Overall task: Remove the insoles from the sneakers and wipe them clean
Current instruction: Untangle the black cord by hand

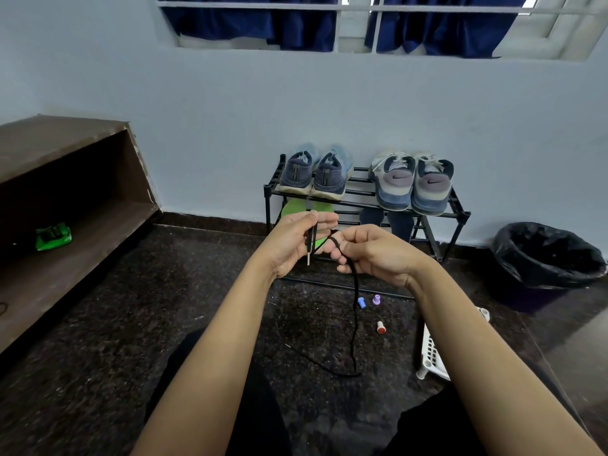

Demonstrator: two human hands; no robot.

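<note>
Insoles out of the shoes: green insoles (297, 207) stand below the top tier of the rack (460, 213), under the blue sneakers (316, 174), partly hidden by the left hand (292, 245). Dark insoles (399, 225) stand beside them, under the grey sneakers (413, 184). Both pairs of sneakers sit on the top tier, heels toward the camera, toes against the wall (230, 126).

In front of the rack, both hands are raised and close together, joined by a black lace (354, 291). The left hand pinches the lace near one end between thumb and fingers, the tip hanging free below. The right hand (375, 251) has its fingers curled round the lace, which drops from it to the floor (131, 324) and trails there in a loop.

On the floor beneath the hands lie three small pegs: blue (361, 303), purple (376, 300) and red (381, 327). A white basket (432, 357) shows beside the right forearm. A bin (546, 258) with a black liner stands right of the rack. At left, a wooden shelf (65, 153) holds a green packet (53, 236). Blue curtains (230, 21) hang in the window above.
</note>
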